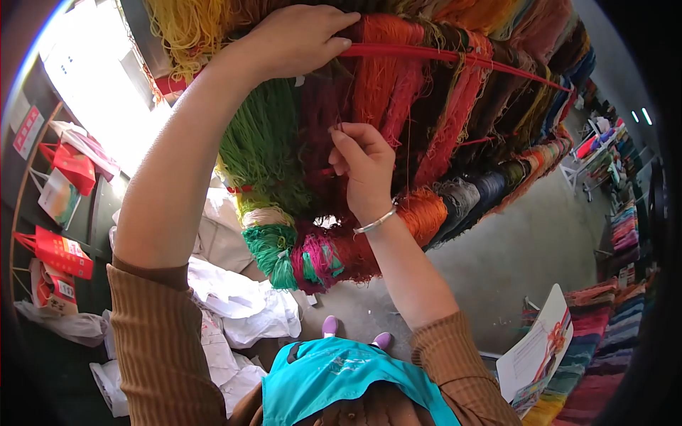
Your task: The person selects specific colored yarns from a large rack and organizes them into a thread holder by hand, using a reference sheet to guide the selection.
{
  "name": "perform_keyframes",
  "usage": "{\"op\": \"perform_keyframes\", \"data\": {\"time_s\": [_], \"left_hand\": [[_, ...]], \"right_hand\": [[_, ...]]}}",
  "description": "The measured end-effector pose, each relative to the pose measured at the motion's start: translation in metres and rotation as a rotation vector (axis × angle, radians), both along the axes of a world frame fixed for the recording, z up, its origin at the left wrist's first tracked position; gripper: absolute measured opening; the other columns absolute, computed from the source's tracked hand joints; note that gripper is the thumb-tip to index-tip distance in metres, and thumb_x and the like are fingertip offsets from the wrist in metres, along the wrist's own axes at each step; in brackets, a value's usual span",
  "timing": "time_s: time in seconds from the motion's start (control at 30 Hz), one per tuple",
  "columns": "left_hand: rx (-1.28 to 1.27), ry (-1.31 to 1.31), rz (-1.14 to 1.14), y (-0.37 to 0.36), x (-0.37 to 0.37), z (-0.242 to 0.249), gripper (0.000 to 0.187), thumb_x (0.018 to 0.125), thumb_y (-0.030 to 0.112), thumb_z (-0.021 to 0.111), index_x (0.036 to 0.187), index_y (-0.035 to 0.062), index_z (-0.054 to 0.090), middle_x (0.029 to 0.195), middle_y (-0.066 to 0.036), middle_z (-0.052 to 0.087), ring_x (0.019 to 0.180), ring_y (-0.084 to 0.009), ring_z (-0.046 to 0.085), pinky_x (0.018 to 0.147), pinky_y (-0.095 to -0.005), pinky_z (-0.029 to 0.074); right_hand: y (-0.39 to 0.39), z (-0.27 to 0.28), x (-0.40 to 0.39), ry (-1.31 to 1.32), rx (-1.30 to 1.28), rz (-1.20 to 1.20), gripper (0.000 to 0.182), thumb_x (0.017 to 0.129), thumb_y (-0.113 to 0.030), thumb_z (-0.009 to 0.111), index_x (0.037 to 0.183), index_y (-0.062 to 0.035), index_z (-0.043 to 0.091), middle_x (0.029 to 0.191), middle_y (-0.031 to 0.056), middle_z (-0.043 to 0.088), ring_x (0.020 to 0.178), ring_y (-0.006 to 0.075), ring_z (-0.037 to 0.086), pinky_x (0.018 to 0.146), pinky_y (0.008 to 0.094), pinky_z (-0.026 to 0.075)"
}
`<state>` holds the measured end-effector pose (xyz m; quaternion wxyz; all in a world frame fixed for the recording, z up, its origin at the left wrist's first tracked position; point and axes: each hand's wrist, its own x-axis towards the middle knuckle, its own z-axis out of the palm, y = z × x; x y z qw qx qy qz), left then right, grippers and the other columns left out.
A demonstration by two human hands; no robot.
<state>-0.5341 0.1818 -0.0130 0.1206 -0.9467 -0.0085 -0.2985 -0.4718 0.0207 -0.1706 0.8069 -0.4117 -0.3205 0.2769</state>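
Note:
Up at the top of the rack, my left hand (302,41) closes over the upper part of a hank of dark red yarn (323,106), beside the end of a red band (426,52). Its index finger and thumb point right; the other fingers are hidden. Lower down, my right hand (366,167) pinches a fine strand in front of the same hank, its thumb against the curled fingers. The strand itself is hard to make out. Green yarn (263,142) hangs on the left of the dark red hank, orange yarn (383,71) on the right.
Coiled hanks, such as a teal one (271,250), line the rack's lower edge. White sheeting (241,298) covers floor at left, near red bags (60,252) on a shelf. A printed board (536,348) stands at right, with more coloured yarn (597,348) behind it.

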Motion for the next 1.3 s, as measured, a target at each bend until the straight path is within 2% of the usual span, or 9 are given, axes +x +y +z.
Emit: {"op": "perform_keyframes", "data": {"time_s": [0.27, 0.37, 0.43, 0.47, 0.53, 0.77, 0.93, 1.07, 1.3], "left_hand": [[0.012, 0.003, 0.011, 0.002, 0.001, -0.001, 0.049, 0.097, 0.029, 0.054, 0.141, 0.0071, 0.049, 0.133, -0.017, 0.057, 0.121, -0.0356, 0.054, 0.103, -0.0429, 0.043], [-0.022, 0.012, 0.035, -0.002, 0.001, 0.0, 0.05, 0.097, 0.03, 0.054, 0.141, 0.0064, 0.049, 0.132, -0.018, 0.058, 0.121, -0.0356, 0.055, 0.103, -0.0428, 0.043], [-0.049, 0.022, 0.065, -0.005, 0.001, 0.0, 0.051, 0.096, 0.03, 0.054, 0.14, 0.006, 0.049, 0.132, -0.017, 0.058, 0.12, -0.0357, 0.055, 0.103, -0.0428, 0.043], [-0.055, 0.023, 0.067, -0.006, 0.001, 0.0, 0.051, 0.096, 0.03, 0.055, 0.141, 0.0057, 0.049, 0.132, -0.017, 0.058, 0.12, -0.0357, 0.055, 0.103, -0.0427, 0.043], [-0.059, 0.022, 0.067, -0.006, 0.001, 0.0, 0.052, 0.096, 0.031, 0.055, 0.141, 0.0055, 0.048, 0.132, -0.017, 0.058, 0.12, -0.0356, 0.055, 0.103, -0.0427, 0.043], [-0.049, 0.013, 0.092, -0.008, 0.001, -0.002, 0.052, 0.096, 0.031, 0.054, 0.141, 0.0055, 0.048, 0.133, -0.017, 0.056, 0.12, -0.0359, 0.055, 0.103, -0.043, 0.043], [-0.059, 0.015, 0.097, -0.01, 0.001, -0.002, 0.052, 0.096, 0.03, 0.054, 0.141, 0.0052, 0.048, 0.134, -0.017, 0.056, 0.12, -0.0361, 0.055, 0.103, -0.0431, 0.043], [-0.054, 0.001, 0.09, -0.011, 0.001, -0.001, 0.051, 0.094, 0.029, 0.053, 0.139, 0.0046, 0.051, 0.135, -0.013, 0.057, 0.118, -0.0335, 0.058, 0.101, -0.0434, 0.046], [-0.046, -0.015, 0.09, -0.014, 0.0, -0.004, 0.052, 0.094, 0.026, 0.057, 0.14, 0.0036, 0.048, 0.133, -0.017, 0.056, 0.118, -0.0364, 0.056, 0.1, -0.0431, 0.045]], "right_hand": [[-0.013, 0.001, 0.011, 0.181, 0.101, 0.31, 0.006, 0.096, -0.01, 0.057, 0.097, -0.0041, 0.058, 0.086, 0.0081, 0.069, 0.058, 0.0103, 0.06, 0.048, 0.0213, 0.043], [-0.01, 0.004, 0.012, 0.183, 0.089, 0.283, 0.01, 0.098, -0.013, 0.056, 0.101, -0.0043, 0.058, 0.078, 0.0033, 0.064, 0.052, 0.0088, 0.053, 0.046, 0.0204, 0.038], [-0.007, 0.012, 0.01, 0.281, 0.049, 0.205, 0.015, 0.097, -0.012, 0.057, 0.108, -0.0038, 0.06, 0.067, -0.0035, 0.052, 0.049, 0.0049, 0.041, 0.044, 0.0193, 0.03], [-0.008, 0.015, 0.01, 0.279, 0.05, 0.203, 0.015, 0.097, -0.012, 0.057, 0.108, -0.0038, 0.06, 0.067, -0.0035, 0.052, 0.049, 0.0049, 0.041, 0.044, 0.0193, 0.03], [-0.007, 0.022, 0.011, 0.156, -0.036, 0.19, 0.016, 0.095, -0.013, 0.062, 0.109, -0.0046, 0.062, 0.065, -0.0089, 0.044, 0.048, 0.0006, 0.032, 0.043, 0.0184, 0.023], [-0.003, 0.022, 0.015, 0.121, -0.113, 0.109, 0.01, 0.092, -0.01, 0.066, 0.101, -0.0053, 0.065, 0.066, -0.0115, 0.045, 0.047, -0.0019, 0.03, 0.042, 0.0178, 0.019], [-0.008, 0.018, 0.016, 0.134, 0.006, 0.084, 0.01, 0.089, -0.008, 0.068, 0.099, -0.0054, 0.068, 0.074, -0.0077, 0.057, 0.053, -0.0009, 0.039, 0.045, 0.0179, 0.025], [-0.014, 0.02, 0.018, 0.13, 0.027, 0.024, 0.008, 0.088, -0.005, 0.068, 0.096, -0.0058, 0.069, 0.075, -0.0073, 0.057, 0.054, -0.001, 0.04, 0.045, 0.0177, 0.025], [-0.027, 0.021, 0.024, 0.149, 0.119, 0.151, 0.008, 0.089, -0.003, 0.065, 0.096, -0.0026, 0.068, 0.076, -0.0021, 0.063, 0.052, 0.0021, 0.041, 0.045, 0.0178, 0.025]]}}
